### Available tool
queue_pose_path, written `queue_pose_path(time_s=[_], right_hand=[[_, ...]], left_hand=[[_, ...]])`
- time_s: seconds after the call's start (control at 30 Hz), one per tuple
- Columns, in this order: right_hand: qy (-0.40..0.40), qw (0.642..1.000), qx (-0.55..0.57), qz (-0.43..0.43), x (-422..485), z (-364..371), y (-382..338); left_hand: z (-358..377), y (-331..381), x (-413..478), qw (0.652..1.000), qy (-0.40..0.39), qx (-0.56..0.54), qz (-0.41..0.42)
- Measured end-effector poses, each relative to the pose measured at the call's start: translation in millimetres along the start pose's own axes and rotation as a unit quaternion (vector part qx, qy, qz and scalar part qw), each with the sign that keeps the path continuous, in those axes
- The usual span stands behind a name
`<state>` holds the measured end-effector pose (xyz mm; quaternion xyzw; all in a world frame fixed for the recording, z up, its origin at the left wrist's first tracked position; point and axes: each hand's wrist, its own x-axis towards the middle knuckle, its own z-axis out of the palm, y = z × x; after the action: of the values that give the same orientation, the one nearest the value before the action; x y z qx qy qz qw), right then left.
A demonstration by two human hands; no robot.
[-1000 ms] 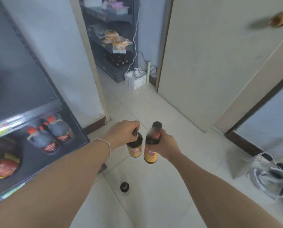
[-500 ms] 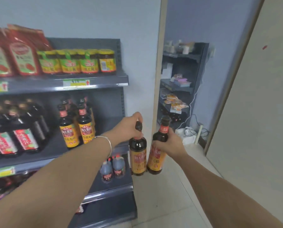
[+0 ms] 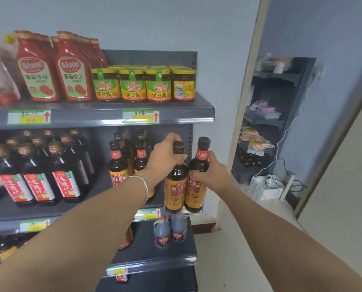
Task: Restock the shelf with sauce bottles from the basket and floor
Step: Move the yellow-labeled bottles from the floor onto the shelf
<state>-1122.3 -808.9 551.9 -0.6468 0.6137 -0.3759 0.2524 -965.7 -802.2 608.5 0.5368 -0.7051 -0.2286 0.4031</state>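
Your left hand (image 3: 165, 154) grips one sauce bottle (image 3: 175, 186) by neck, right hand (image 3: 211, 173) second bottle (image 3: 197, 182) at shoulder; both touching, above middle shelf (image 3: 175, 211) right front edge. Risk: knocking shelved bottles (image 3: 121, 165) over.

Shop: price-tagged shelf (image 3: 104, 118) of sauces

Pale blue-grey wall (image 3: 133, 22) behind a dark grey shelf unit (image 3: 104, 114) with price tags along its edges. To the right, a cream door frame (image 3: 246, 102) opens onto a second room. There, a dark rack (image 3: 281, 123) stands against a blue wall (image 3: 333, 39). White box (image 3: 264, 188) with black cables on the floor. Light tiled floor (image 3: 239, 260). Cream door (image 3: 344, 197) at far right. Even, soft light.
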Motion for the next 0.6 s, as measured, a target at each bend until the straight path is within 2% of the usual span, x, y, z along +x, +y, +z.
queue_pose_path(time_s=[0.33,0.6], right_hand=[[-0.014,1.0,0.0,-0.003,63,30,19],[-0.054,0.998,-0.012,-0.041,116,34,47]], left_hand=[[19,-37,42,0.999,0.021,0.011,-0.041],[56,-53,81,0.99,0.084,0.034,-0.111]])
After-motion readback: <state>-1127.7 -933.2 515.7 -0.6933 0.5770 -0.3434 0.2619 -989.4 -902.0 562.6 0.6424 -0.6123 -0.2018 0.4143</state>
